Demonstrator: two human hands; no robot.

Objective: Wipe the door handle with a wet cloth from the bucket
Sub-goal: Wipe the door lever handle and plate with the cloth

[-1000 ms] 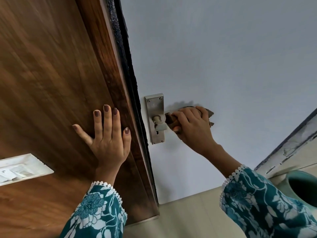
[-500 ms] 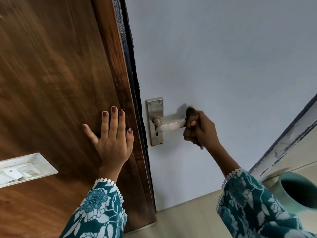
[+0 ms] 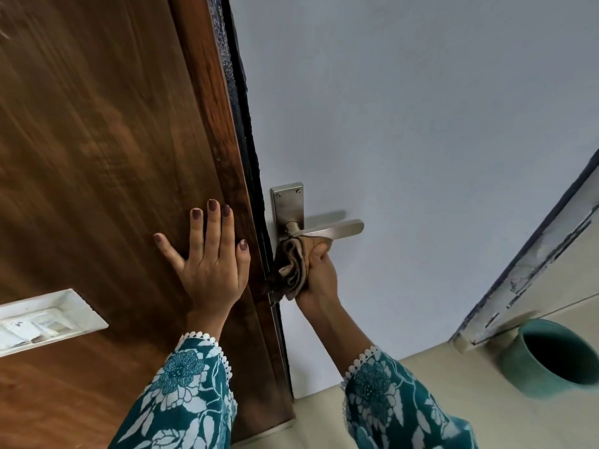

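We see the right hand (image 3: 319, 273) closed around a bunched brown cloth (image 3: 293, 268), fingers curled over its upper part, with loose folds hanging out on the left side of the fist. The top of the cloth presses against the underside of the door handle (image 3: 327, 231), close to the neck where the lever joins its backplate (image 3: 287, 207). The lever is a flat, brushed-metal bar running out to the right from the plate; its far right end is bare and throws a soft shadow on the pale grey door (image 3: 405, 140) behind it. The hanging folds cover the lower part of the backplate, so we cannot tell what lies there.

The left hand (image 3: 207, 254) lies flat and open, holding nothing, fingers spread and pointing up, palm against the dark wooden panel (image 3: 97, 157) left of the handle. Its little finger sits just beside the dark edge strip (image 3: 241, 118) that separates the wood from the grey door. Both wrists emerge from teal sleeves (image 3: 181, 393) printed with white flowers and trimmed in white lace.

Lower left on the wood we see a white recessed plate (image 3: 48, 319), blurred, its detail unreadable. Low on the right, a teal bucket (image 3: 547, 364) lies on the pale floor (image 3: 324, 419) with its dark opening turned towards us, well apart from the handle. Beside it rises a worn, pale door frame (image 3: 534, 260) with scuffed paint, running up to the right edge.
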